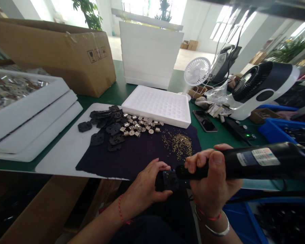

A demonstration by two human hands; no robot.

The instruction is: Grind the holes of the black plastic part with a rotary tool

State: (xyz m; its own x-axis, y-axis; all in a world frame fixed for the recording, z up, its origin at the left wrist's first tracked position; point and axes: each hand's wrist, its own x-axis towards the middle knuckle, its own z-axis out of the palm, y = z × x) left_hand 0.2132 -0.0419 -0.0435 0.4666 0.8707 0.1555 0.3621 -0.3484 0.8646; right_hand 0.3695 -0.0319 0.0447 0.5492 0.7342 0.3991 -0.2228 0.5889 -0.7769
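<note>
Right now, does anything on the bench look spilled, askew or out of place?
Mostly loose heaps. Tiny brass screws lie scattered on the dark cloth, and silver cylinders lie strewn beside the white tray, not in its pockets. Black plates overlap unevenly. The left hand holds a black part; the right hand grips the electric screwdriver.

Black electric screwdriver (256,162), dark navy cloth (139,152), white foam tray (157,105), green table (213,135), brown cardboard box (58,54)
</note>
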